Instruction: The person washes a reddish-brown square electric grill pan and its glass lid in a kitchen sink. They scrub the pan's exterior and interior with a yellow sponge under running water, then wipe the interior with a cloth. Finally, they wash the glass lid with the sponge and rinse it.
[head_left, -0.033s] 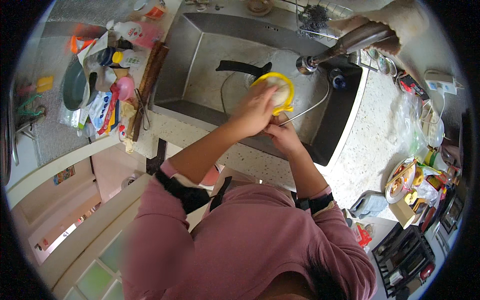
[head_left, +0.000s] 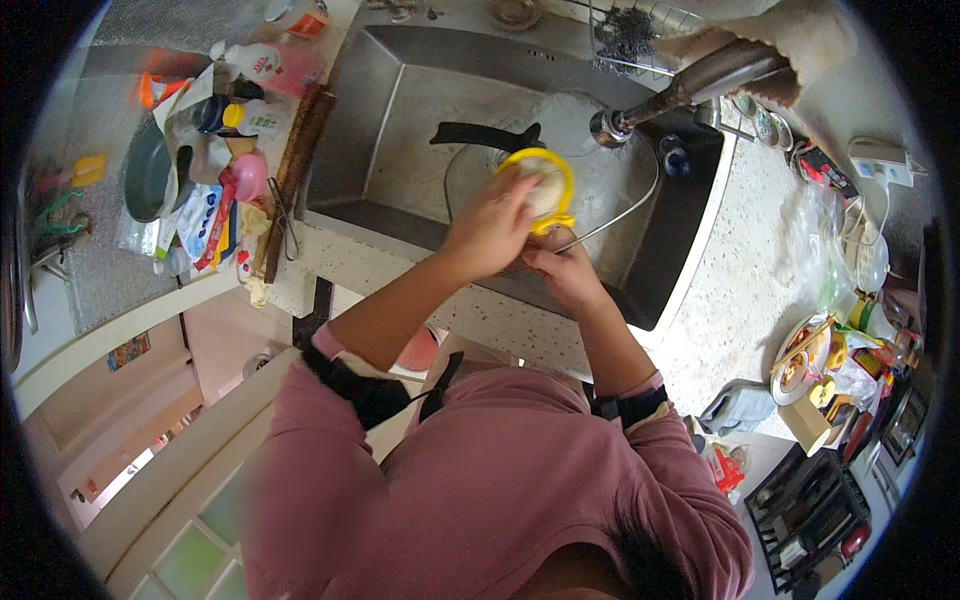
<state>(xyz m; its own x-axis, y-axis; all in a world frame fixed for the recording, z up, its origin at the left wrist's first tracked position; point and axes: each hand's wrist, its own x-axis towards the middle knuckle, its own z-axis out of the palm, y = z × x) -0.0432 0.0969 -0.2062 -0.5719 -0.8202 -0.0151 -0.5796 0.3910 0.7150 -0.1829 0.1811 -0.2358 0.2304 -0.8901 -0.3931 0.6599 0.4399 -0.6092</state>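
Over the sink (head_left: 400, 130), both of my hands are on a small yellow-rimmed strainer (head_left: 550, 190) with pale mesh. My left hand (head_left: 492, 228) lies across its left side, fingers curled over the rim onto the mesh and slightly blurred. Below the rim, my right hand (head_left: 562, 270) is closed around the strainer's handle end, which is mostly hidden by the fingers. A black handle (head_left: 480, 133) shows in the basin just beyond the strainer. Around and under it curves a thin metal rim (head_left: 610, 225); what it belongs to is partly covered.
A faucet (head_left: 612, 128) reaches in from the right, above the basin. Bottles (head_left: 255, 118) and packets crowd the left ledge. On the right counter are a plate with chopsticks (head_left: 798, 362), a folded grey cloth (head_left: 738, 408) and a power strip (head_left: 880, 165).
The strainer and my left hand have shifted a little to the left and toward me. My right hand has hardly moved.
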